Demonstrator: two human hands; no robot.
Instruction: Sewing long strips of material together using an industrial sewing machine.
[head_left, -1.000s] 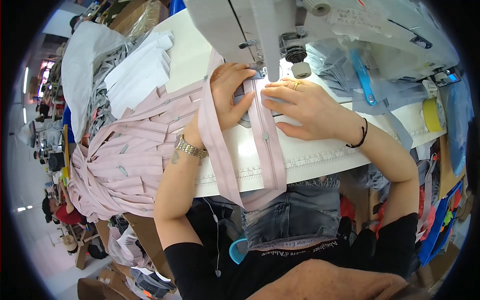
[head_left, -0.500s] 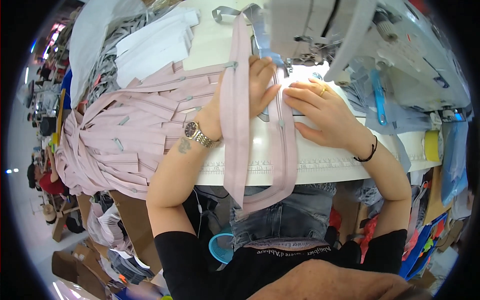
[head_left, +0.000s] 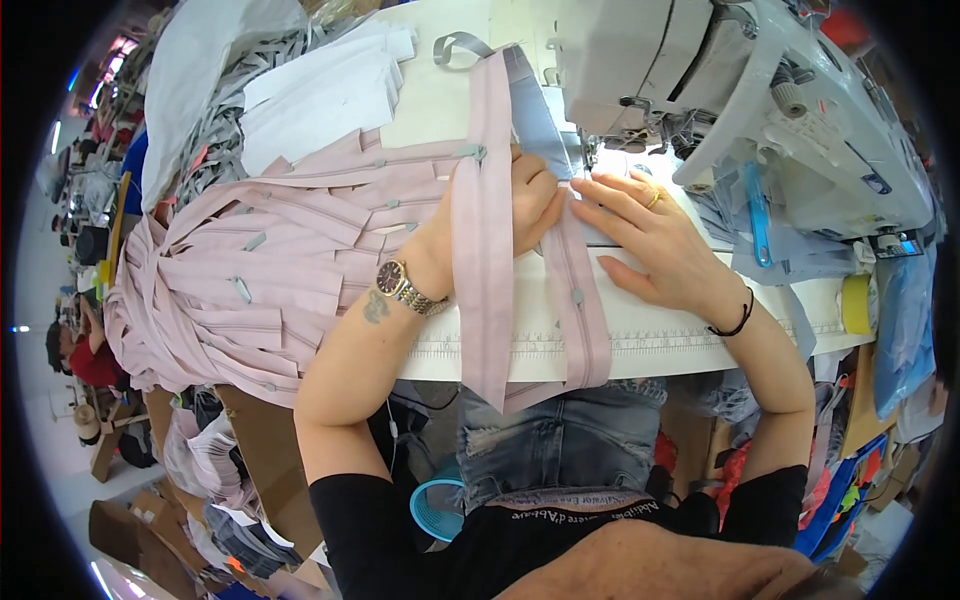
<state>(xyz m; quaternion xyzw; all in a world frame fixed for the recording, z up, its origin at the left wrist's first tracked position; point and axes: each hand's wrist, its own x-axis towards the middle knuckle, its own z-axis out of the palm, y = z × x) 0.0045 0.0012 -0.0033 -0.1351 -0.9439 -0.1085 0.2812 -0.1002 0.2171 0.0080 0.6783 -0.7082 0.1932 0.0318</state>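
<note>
A long pink zipper (head_left: 483, 290) hangs in a loop over the table's front edge, its far end up beside the sewing machine. My left hand (head_left: 533, 200) is closed, its curled fingers gripping the zipper's edge just in front of the needle area (head_left: 590, 150); one length of the zipper passes over that hand and wrist. A grey-blue fabric strip (head_left: 545, 115) lies beyond the fingers, joining the zipper's upper end. My right hand (head_left: 655, 235) rests open with fingers stretched, fingertips touching the work beside the needle. The grey-green zipper pull (head_left: 576, 297) sits on the nearer length.
Many pink zippers (head_left: 270, 250) are heaped at the left of the white table. Behind them lie white sheets (head_left: 325, 95) and grey strips. The sewing machine (head_left: 640, 50) stands at the back right, near a blue tool (head_left: 757, 215) and a yellow tape roll (head_left: 856, 304).
My left fingers have curled in from a more spread pose. The zipper loop has shifted slightly, its bottom higher against my lap. The right hand stays beside the needle.
</note>
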